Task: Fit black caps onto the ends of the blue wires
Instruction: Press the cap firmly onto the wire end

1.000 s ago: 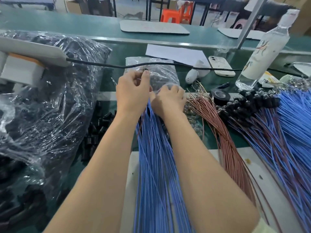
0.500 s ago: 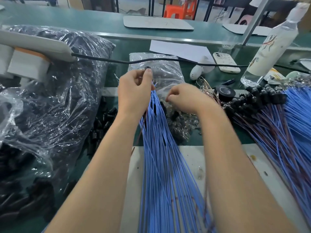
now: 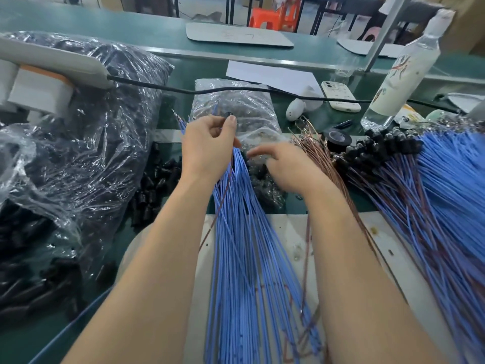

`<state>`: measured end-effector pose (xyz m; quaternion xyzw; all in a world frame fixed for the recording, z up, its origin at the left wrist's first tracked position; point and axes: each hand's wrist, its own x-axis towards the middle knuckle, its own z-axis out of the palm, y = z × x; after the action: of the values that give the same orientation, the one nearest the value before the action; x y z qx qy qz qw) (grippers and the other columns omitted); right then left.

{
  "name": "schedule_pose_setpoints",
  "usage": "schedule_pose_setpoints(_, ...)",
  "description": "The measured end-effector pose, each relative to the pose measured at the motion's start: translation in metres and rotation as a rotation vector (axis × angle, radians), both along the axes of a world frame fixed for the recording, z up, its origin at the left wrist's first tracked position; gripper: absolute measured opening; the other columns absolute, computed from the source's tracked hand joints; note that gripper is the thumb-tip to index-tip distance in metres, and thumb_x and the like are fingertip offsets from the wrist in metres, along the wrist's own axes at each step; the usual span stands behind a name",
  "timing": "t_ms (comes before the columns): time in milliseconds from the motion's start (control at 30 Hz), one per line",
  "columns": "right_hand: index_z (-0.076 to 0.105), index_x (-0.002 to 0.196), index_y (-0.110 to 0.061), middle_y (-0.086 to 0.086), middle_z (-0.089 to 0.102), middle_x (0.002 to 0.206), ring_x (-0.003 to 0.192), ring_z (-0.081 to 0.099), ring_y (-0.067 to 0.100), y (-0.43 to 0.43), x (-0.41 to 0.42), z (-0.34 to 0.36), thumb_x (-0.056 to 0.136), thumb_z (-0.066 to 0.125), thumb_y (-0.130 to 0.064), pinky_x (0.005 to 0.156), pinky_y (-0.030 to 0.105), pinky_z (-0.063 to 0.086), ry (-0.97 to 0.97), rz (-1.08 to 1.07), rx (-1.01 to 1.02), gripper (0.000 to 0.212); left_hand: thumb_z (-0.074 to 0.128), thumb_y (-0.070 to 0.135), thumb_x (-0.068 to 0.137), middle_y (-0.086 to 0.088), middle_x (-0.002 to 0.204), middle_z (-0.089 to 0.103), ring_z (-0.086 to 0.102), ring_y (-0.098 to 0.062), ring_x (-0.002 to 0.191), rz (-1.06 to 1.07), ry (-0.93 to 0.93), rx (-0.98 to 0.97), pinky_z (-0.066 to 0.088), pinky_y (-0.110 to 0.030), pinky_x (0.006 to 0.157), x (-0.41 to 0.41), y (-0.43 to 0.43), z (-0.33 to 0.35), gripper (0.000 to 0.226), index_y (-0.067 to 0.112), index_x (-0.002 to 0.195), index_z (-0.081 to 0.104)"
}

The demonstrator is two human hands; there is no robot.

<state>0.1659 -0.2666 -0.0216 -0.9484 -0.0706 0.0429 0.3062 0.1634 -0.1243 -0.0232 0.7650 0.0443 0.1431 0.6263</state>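
A bundle of blue wires runs from the near edge up the middle of the bench. My left hand grips the bundle near its far ends and pinches a small black cap between thumb and fingertips. My right hand hovers to the right of the bundle, blurred, over a heap of small dark parts; its fingers reach leftward and I cannot tell if they hold anything. Loose black caps lie left of the bundle. Blue wires with black caps fitted are piled at the right.
A big clear bag of black parts fills the left side. A smaller clear bag lies beyond my hands under a black cable. Brown wires, a black tape roll, a phone and a bottle stand at the right.
My right hand has left the wire ends and moved right and nearer, over the heap of small parts. My left hand keeps its hold on the bundle and cap.
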Motion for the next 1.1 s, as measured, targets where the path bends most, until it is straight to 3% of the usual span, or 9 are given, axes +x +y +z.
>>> schedule_pose_setpoints(67, 0.065, 0.117, -0.030, -0.002, 0.056, 0.135, 0.072, 0.061, 0.006, 0.000, -0.004, -0.002, 0.089, 0.033, 0.005, 0.046, 0.015, 0.045, 0.038, -0.036, -0.053, 0.054, 0.052, 0.029, 0.096, 0.006, 0.061, 0.067, 0.053, 0.002, 0.053, -0.011, 0.008, -0.002, 0.037, 0.001, 0.048, -0.002, -0.003, 0.000, 0.024, 0.011, 0.094, 0.067)
schedule_pose_setpoints(233, 0.070, 0.098, -0.025, 0.001, 0.064, 0.103, 0.044, 0.047, -0.001, -0.024, -0.013, -0.005, 0.090, 0.035, 0.002, 0.032, 0.006, 0.027, -0.026, -0.177, 0.022, 0.045, 0.053, 0.029, 0.095, 0.011, 0.058, 0.068, 0.056, -0.009, 0.065, -0.022, 0.017, -0.015, 0.036, 0.001, 0.048, -0.007, -0.001, 0.001, 0.017, 0.018, 0.089, 0.065)
schedule_pose_setpoints(333, 0.070, 0.103, -0.025, -0.006, 0.066, 0.105, 0.071, 0.058, -0.002, -0.029, -0.019, -0.009, 0.091, 0.042, -0.002, 0.057, 0.004, 0.042, -0.105, -0.202, 0.070, 0.038, 0.055, 0.030, 0.094, 0.012, 0.059, 0.068, 0.054, -0.007, 0.061, -0.032, 0.021, -0.006, 0.039, -0.002, 0.050, -0.010, 0.000, -0.001, 0.015, 0.019, 0.092, 0.064)
schedule_pose_setpoints(400, 0.069, 0.102, -0.022, -0.006, 0.069, 0.103, 0.089, 0.061, 0.005, -0.028, -0.021, -0.011, 0.090, 0.048, -0.003, 0.077, 0.014, 0.048, -0.175, -0.235, 0.145, 0.031, 0.057, 0.030, 0.094, 0.010, 0.060, 0.068, 0.049, -0.007, 0.054, -0.051, 0.025, 0.000, 0.041, -0.008, 0.048, -0.012, 0.000, -0.001, 0.017, 0.016, 0.099, 0.064)
schedule_pose_setpoints(500, 0.068, 0.094, -0.021, -0.006, 0.068, 0.095, 0.088, 0.061, 0.007, -0.028, -0.024, -0.014, 0.089, 0.052, -0.004, 0.077, 0.015, 0.045, -0.199, -0.279, 0.180, 0.024, 0.058, 0.030, 0.093, 0.010, 0.065, 0.071, 0.048, -0.009, 0.056, -0.076, 0.033, 0.020, 0.045, -0.017, 0.052, -0.017, 0.002, 0.000, 0.012, 0.020, 0.100, 0.060)
schedule_pose_setpoints(633, 0.066, 0.100, -0.020, -0.005, 0.066, 0.099, 0.093, 0.060, 0.009, -0.028, -0.032, -0.016, 0.092, 0.049, -0.003, 0.082, 0.020, 0.045, -0.172, -0.291, 0.180, 0.025, 0.059, 0.022, 0.094, 0.007, 0.071, 0.071, 0.057, -0.003, 0.058, -0.090, 0.019, 0.011, 0.055, -0.030, 0.072, -0.027, 0.002, 0.003, 0.007, 0.028, 0.090, 0.055)
schedule_pose_setpoints(833, 0.066, 0.103, -0.017, -0.005, 0.065, 0.097, 0.091, 0.059, 0.009, -0.021, -0.047, -0.018, 0.090, 0.045, 0.000, 0.081, 0.016, 0.043, -0.291, -0.365, 0.232, 0.030, 0.059, 0.016, 0.093, 0.009, 0.085, 0.068, 0.067, -0.011, 0.084, -0.045, -0.076, 0.069, 0.054, -0.031, 0.087, -0.053, -0.003, -0.004, 0.007, 0.021, 0.098, 0.058)
schedule_pose_setpoints(933, 0.068, 0.102, -0.016, -0.002, 0.065, 0.095, 0.091, 0.061, 0.014, -0.026, -0.053, -0.019, 0.090, 0.046, -0.002, 0.084, 0.024, 0.048, -0.334, -0.463, 0.203, 0.028, 0.058, 0.013, 0.093, 0.009, 0.091, 0.068, 0.066, -0.011, 0.090, -0.030, -0.114, 0.055, 0.052, -0.031, 0.090, -0.065, 0.000, -0.007, 0.011, 0.023, 0.098, 0.058)
schedule_pose_setpoints(1100, 0.065, 0.116, -0.020, 0.002, 0.066, 0.106, 0.079, 0.054, 0.013, -0.024, -0.061, -0.030, 0.092, 0.045, -0.005, 0.071, 0.023, 0.042, -0.312, -0.382, 0.142, 0.035, 0.057, 0.010, 0.093, 0.000, 0.098, 0.069, 0.065, -0.015, 0.096, -0.037, -0.101, -0.068, 0.051, -0.037, 0.093, -0.081, 0.003, -0.016, 0.017, 0.026, 0.095, 0.058)
